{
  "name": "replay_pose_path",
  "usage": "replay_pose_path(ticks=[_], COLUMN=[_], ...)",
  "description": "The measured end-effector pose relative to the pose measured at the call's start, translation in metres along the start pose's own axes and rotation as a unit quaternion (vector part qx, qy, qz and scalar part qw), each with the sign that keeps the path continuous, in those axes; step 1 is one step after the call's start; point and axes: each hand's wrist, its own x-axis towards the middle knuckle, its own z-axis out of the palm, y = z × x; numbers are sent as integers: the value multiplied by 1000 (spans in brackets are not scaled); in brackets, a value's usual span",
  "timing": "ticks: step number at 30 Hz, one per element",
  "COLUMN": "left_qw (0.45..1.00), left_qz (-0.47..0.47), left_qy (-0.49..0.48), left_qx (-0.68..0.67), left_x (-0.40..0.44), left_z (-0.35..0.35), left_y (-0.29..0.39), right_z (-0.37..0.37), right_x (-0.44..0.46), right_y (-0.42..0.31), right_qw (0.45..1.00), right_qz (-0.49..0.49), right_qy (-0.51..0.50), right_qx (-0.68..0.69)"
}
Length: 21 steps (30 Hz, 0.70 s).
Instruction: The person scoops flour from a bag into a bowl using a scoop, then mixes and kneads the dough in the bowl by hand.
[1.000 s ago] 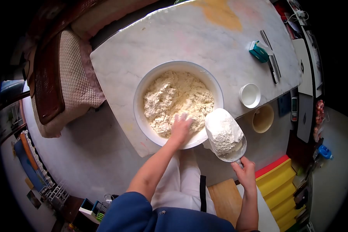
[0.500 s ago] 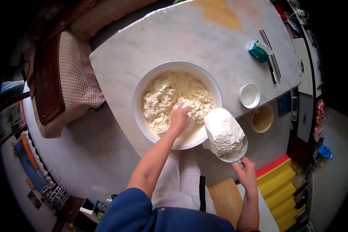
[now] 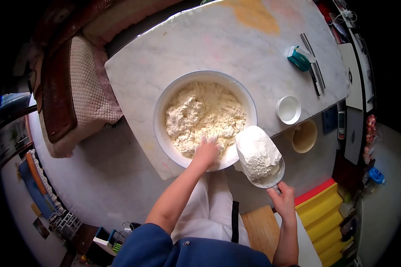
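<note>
A large white bowl (image 3: 161,135) with a blue rim holds shaggy, floury dough (image 3: 182,113). My left hand (image 3: 206,154) is inside its near side, fingers curled down into the dough and coated with flour, their tips hidden. My right hand (image 3: 282,196) is closed round the handle of a scoop (image 3: 270,180). White flour (image 3: 257,153) is heaped in the scoop, which sits at the bowl's right near rim, its front end overlapping the rim in this view.
The bowl stands on a marble-look table (image 3: 138,75). To its right are a small white bowl (image 3: 288,110), a teal pack (image 3: 298,59), a knife (image 3: 315,81) and metal rods (image 3: 306,42). A round container (image 3: 304,137) sits below the table edge. A quilted seat (image 3: 88,84) stands left.
My left hand has drawn back toward me through the dough, to the bowl's near side. My right hand and the flour-filled scoop have hardly moved.
</note>
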Motion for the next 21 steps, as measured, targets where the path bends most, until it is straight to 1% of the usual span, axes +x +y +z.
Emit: replay_pose_path(ticks=[3,4,6,8,11,12,15,17,19,21], left_qw=[995,993,989,961,977,983,979,989,983,981], left_qz=[31,-4,0,21,-27,-19,98,91,106,108], left_qy=[96,116,148,277,209,181,159,99,134,150], left_qx=[10,22,-16,-1,-15,-22,80,55,63,58], left_x=[-6,9,49,81,120,126,112,90,82,81], left_z=[-42,-53,-76,-94,-101,-97,-62,-51,-3,6], left_y=[4,3,-5,-5,-5,-1,22,33,25,20], right_z=[0,-1,0,0,-3,-6,-8,-12,-13,-14], right_x=[-1,-1,-1,-2,-5,-7,-7,-7,-6,-4], right_y=[5,6,10,15,21,22,26,26,23,21], right_qw=[1000,1000,1000,1000,1000,1000,999,999,1000,999], right_qz=[9,10,4,4,17,23,24,23,18,33], right_qy=[1,2,10,19,19,15,17,21,23,21], right_qx=[7,8,9,12,6,-4,-11,-9,0,0])
